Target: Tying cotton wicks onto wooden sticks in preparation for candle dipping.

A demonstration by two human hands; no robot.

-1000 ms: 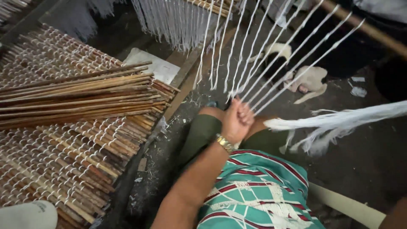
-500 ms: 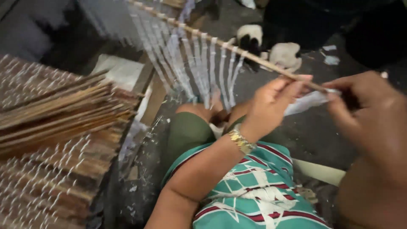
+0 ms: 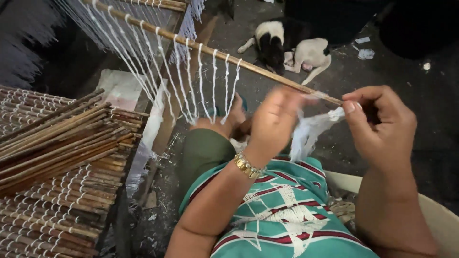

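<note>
Pinching the near end of a thin wooden stick (image 3: 267,72) between thumb and forefinger: right hand (image 3: 382,125), fingers curled shut on it, a tuft of white cord (image 3: 311,131) hanging just beneath. Blurred beside it, left hand (image 3: 275,125), fingers bent toward the same stick, gold bracelet (image 3: 246,166) at the wrist; cannot tell whether closed on the stick or only against it. Running up and left from both hands, the stick, with white looped strings (image 3: 191,81) hanging off it in a row and slanting down toward a bare foot (image 3: 224,125). Lying at left, a bundle of loose brown sticks (image 3: 62,143) on top of a woven mat of sticks and white cord (image 3: 43,220), well apart from the hands. Resting on the dark floor (image 3: 430,91) beyond the stick, a black-and-white dog (image 3: 291,48). Filling the lower middle, a green striped cloth (image 3: 282,210) over the lap.

Against the frame half a second back: stick held lower and nearer, strings spaced wider and sharper, dog fully in view rather than cut at the top, stick bundle shifted left and lower.
</note>
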